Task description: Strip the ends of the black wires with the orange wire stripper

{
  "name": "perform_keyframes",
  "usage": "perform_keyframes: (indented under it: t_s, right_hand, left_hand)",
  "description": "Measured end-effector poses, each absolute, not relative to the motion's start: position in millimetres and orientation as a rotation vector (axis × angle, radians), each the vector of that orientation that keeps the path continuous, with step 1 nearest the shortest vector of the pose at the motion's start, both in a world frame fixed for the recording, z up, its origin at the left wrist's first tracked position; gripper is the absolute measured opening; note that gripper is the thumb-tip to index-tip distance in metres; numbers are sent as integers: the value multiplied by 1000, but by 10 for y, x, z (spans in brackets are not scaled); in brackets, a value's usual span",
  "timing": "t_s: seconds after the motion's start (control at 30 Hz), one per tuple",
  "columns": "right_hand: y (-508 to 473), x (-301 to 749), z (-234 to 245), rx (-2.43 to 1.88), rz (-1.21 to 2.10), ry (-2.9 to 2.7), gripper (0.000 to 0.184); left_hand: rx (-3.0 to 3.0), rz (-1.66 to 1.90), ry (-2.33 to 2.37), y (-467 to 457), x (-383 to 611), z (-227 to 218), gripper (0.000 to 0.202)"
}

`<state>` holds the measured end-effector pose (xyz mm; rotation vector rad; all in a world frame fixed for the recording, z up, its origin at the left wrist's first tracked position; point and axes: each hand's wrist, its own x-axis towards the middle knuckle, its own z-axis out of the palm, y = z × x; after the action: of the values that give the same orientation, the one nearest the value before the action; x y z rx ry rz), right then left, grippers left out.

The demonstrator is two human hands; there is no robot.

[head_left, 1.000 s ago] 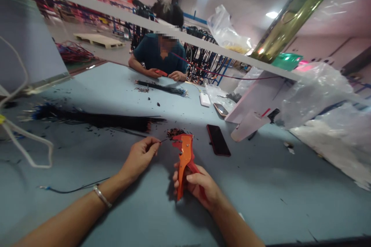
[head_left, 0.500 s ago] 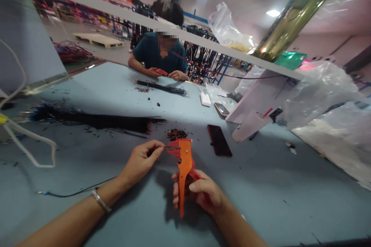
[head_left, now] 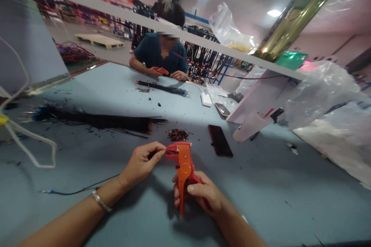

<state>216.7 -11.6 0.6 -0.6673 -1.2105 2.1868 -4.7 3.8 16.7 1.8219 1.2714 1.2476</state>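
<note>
My right hand (head_left: 199, 193) is wrapped round the handles of an orange and red wire stripper (head_left: 184, 162), which stands upright with its jaws toward the left. Pinched in the fingers of my left hand (head_left: 146, 160) is a thin black wire (head_left: 77, 192); its tail runs back under the wrist to a blue-sleeved metal terminal. The pinched end is at the mouth of the stripper's jaws, and how deep it sits I cannot make out. Behind the tool lies a heap of short cut insulation bits (head_left: 177, 135). A thick bundle of black wires (head_left: 110, 120) stretches across the table on the left.
Across the table (head_left: 275, 197), a person (head_left: 160, 54) holds a red tool near a smaller wire bundle (head_left: 164, 88). A dark phone (head_left: 220, 141) lies right of the heap. A white cable (head_left: 31, 137) hangs at left. Plastic bags (head_left: 324, 92) crowd the right side.
The stripper has dropped slightly and turned a little, its red jaw now closer to my left fingertips. Less bare wire shows between fingers and jaws. The wire's tail has shifted slightly right.
</note>
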Motion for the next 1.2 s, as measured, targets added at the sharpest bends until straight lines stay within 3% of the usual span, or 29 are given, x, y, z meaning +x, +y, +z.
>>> perform_keyframes:
  t_s: [1.2]
  right_hand:
    - [-76, 2213, 28, -724, 2120, -1248, 40]
  left_hand:
    - [1815, 1348, 1317, -7, 26, 193, 21]
